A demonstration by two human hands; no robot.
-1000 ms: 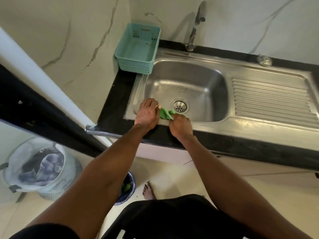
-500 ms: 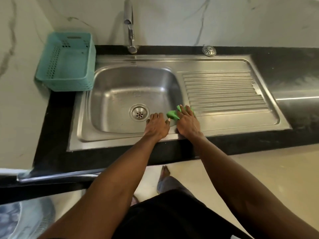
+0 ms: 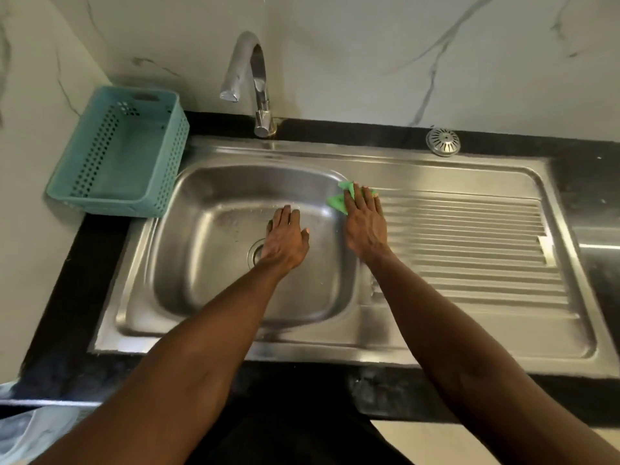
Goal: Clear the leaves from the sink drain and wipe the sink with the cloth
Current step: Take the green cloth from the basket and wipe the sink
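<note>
My right hand (image 3: 364,223) is pressing the green cloth (image 3: 339,199) flat, fingers straight, against the far right corner of the sink (image 3: 214,297) basin's rim, beside the ribbed drainboard (image 3: 469,250). My left hand (image 3: 285,239) is hovering open, holding nothing, partly covering the drain (image 3: 255,251). A teal basket (image 3: 124,156) is sitting on the counter (image 3: 80,290), left of the faucet (image 3: 251,78).

The brushed stainless-steel sink (image 3: 214,263) looks smooth and dully glossy, its drainboard (image 3: 469,250) ridged. The curved chrome tap (image 3: 256,78) shines. The teal perforated plastic basket (image 3: 124,156) looks matt, the green cloth (image 3: 340,199) soft, the black stone counter (image 3: 587,182) polished.
</note>
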